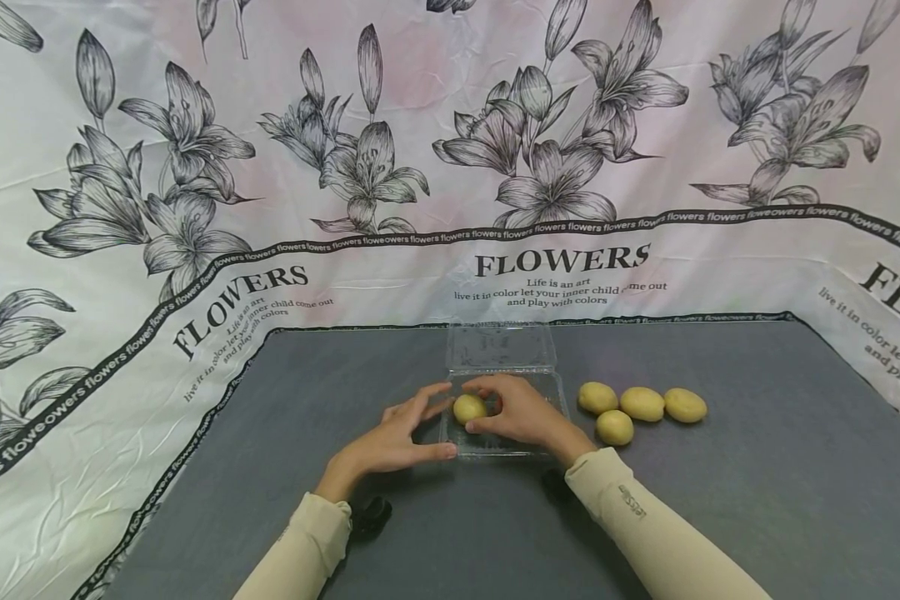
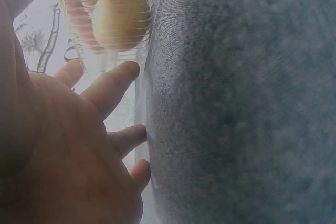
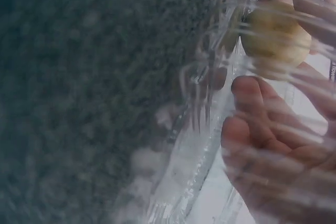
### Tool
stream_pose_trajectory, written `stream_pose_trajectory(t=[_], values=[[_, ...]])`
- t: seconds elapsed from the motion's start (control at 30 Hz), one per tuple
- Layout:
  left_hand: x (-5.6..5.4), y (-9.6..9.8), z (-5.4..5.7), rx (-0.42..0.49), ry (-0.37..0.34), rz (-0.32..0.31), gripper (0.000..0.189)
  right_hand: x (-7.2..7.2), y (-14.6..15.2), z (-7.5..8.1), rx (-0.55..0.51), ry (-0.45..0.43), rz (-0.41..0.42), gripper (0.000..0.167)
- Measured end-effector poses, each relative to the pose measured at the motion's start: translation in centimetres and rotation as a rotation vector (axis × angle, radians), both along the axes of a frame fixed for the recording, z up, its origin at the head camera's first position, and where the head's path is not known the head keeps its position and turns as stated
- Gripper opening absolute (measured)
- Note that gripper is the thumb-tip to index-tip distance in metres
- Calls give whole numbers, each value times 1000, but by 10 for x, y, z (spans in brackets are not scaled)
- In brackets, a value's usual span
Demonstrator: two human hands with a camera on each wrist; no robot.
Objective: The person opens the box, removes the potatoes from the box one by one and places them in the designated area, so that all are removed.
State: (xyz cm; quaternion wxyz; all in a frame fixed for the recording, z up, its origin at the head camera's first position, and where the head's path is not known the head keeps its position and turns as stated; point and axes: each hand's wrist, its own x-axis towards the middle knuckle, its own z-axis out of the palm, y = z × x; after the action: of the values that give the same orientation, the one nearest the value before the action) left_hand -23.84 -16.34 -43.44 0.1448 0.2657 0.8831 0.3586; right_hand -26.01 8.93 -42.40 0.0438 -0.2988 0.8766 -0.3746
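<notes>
A clear plastic clamshell container lies on the table with its lid folded back, away from me. My right hand reaches into it and holds a yellow potato between thumb and fingers, at the left side of the container. Through the ribbed wall, the same potato shows in the left wrist view. My left hand is at the container's left side, fingers spread and mostly straight, its fingertips beside the wall. In the right wrist view, clear plastic partly veils the potato and the right hand.
Several more potatoes sit in a cluster to the right of the container, close to my right forearm. The dark grey table meets a white flower-printed cloth along its back and sides.
</notes>
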Motion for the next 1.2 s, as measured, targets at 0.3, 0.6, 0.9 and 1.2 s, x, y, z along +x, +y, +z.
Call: stream_pose_trajectory(t=[0.3, 0.6, 0.9, 1.2], values=[[0, 1, 1, -1, 4, -11, 94, -3, 0, 0, -16, -48, 6, 58], [0, 1, 1, -9, 3, -5, 93, -4, 3, -3, -37, -37, 39, 55], [0, 1, 0, -6, 2, 0, 93, -4, 1, -2, -23, -38, 37, 52], [2, 1, 1, 2, -5, 6, 93, -4, 1, 0, 13, -1, 49, 49]])
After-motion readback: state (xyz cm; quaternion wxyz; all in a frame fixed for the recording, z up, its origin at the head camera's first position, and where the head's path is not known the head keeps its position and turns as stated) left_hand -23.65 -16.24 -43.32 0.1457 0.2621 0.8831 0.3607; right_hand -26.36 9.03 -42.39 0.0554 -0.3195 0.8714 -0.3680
